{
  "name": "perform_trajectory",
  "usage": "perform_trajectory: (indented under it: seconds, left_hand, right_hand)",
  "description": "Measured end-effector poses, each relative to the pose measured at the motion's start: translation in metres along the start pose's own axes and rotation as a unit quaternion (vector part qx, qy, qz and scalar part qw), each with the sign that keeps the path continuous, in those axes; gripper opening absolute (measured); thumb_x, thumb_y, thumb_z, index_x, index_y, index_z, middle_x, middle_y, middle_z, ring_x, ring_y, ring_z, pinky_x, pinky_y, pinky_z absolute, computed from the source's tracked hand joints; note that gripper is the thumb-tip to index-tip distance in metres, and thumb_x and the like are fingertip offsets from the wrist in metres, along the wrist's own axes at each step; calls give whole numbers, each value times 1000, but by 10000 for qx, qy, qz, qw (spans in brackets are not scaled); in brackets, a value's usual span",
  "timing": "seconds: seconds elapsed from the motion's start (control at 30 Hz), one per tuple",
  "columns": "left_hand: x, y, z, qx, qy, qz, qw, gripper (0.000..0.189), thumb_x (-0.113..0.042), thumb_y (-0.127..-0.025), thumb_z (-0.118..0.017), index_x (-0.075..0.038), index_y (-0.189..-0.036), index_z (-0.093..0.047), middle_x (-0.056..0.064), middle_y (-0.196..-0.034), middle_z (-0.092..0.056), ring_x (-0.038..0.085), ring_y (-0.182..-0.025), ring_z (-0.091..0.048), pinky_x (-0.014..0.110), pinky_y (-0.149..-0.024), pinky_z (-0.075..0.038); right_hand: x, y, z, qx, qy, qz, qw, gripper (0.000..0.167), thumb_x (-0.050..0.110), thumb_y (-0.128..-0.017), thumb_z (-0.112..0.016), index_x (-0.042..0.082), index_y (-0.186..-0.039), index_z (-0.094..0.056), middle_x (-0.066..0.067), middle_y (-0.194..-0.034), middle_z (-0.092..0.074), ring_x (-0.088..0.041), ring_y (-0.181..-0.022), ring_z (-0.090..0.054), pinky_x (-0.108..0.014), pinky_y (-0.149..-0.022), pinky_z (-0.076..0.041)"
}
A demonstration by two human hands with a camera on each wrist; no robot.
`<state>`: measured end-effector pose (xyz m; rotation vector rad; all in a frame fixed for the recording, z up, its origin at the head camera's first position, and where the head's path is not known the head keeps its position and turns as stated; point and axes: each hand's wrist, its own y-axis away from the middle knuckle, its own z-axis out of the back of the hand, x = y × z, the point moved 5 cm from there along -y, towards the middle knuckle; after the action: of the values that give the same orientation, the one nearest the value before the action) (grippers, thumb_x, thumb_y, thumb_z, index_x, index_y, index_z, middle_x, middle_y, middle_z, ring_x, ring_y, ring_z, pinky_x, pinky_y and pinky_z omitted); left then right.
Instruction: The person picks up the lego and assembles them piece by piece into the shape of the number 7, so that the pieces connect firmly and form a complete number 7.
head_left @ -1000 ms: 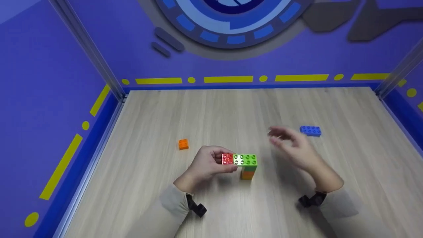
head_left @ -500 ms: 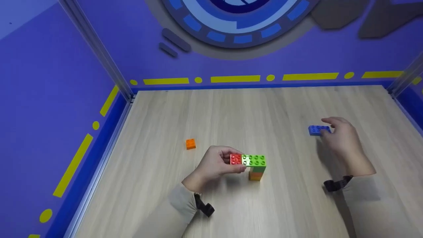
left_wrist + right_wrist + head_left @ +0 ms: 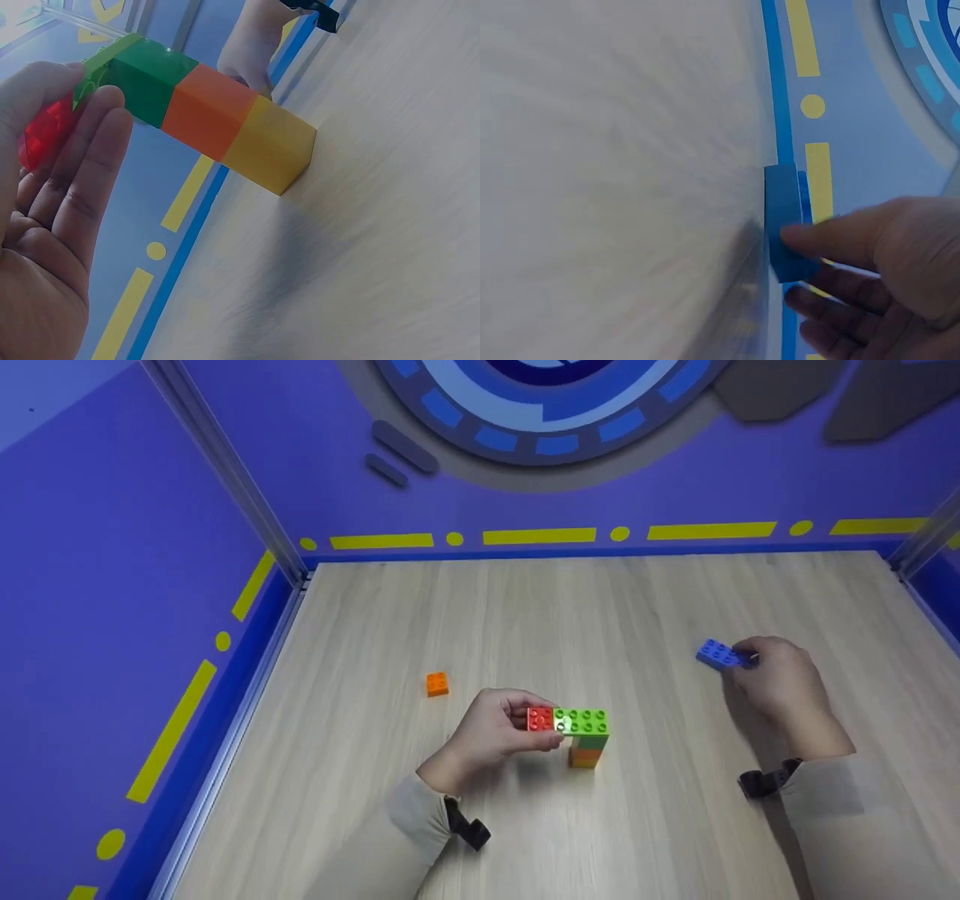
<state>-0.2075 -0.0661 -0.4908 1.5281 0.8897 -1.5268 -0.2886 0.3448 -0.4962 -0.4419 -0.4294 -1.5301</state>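
My left hand [image 3: 504,727] pinches the top of a stack of toy bricks between thumb and fingers. Its top row is a light green brick [image 3: 589,721] with a red brick [image 3: 539,718] at the left end. Below the green end, in the left wrist view, come a dark green brick [image 3: 150,79], an orange brick [image 3: 206,111] and a yellow brick [image 3: 271,146]. Whether the yellow one touches the table is unclear. Farther right, my right hand [image 3: 784,682] pinches one end of a blue brick [image 3: 718,654], its thumb on the brick's side [image 3: 783,202].
A small orange brick [image 3: 437,684] lies on the wooden table [image 3: 525,615], left of and beyond the stack. Blue printed walls [image 3: 540,510] enclose the back and the sides.
My right hand has moved right to the blue brick and taken hold of its right end; the brick has turned a little. My left hand keeps its grip on the stack.
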Motion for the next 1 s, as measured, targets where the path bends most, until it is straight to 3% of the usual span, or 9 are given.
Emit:
perform_trajectory:
  seconds: [0.2,0.3,0.4,0.73,1.0]
  left_hand:
    - [1,-2,-1,70,46,-39,10000,36,0,-90,-92,4,-124,-81,13,-105,-86,9,-85,-81,21,-75,-66]
    - [2,-3,-1,64,1,-81,9999,35,-1,-90,-93,4,-123,-81,10,-103,-86,8,-85,-80,21,-75,-65]
    - [1,-2,-1,49,-97,-105,9999,34,-2,-90,-93,3,-122,-82,9,-102,-86,8,-84,-78,20,-73,-63]
    - [2,-1,1,8,-292,-114,9995,35,-4,-90,-94,1,-122,-82,10,-105,-85,7,-85,-76,20,-74,-62]
    - [2,-1,1,56,-337,-185,9992,35,-6,-91,-95,0,-122,-81,10,-106,-85,9,-86,-76,21,-78,-64]
  right_hand:
    - [40,17,2,-412,-671,747,9941,40,20,-104,-79,-3,-137,-74,-27,-131,-74,-42,-117,-69,-39,-96,-51]
    - [69,31,2,-704,-904,1265,9853,34,15,-100,-85,1,-130,-79,-19,-125,-79,-28,-111,-70,-19,-93,-46]
    - [98,45,-1,-859,-1085,1798,9739,30,8,-96,-89,5,-125,-82,-12,-122,-81,-16,-107,-68,-7,-90,-42]
    - [164,92,-14,-567,-1444,2714,9499,39,-1,-91,-92,12,-127,-82,1,-126,-79,-10,-113,-70,-3,-100,-47]
    - [190,101,-28,-289,-1736,3403,9237,42,-2,-89,-93,11,-127,-83,2,-126,-78,-13,-115,-75,-8,-104,-54]
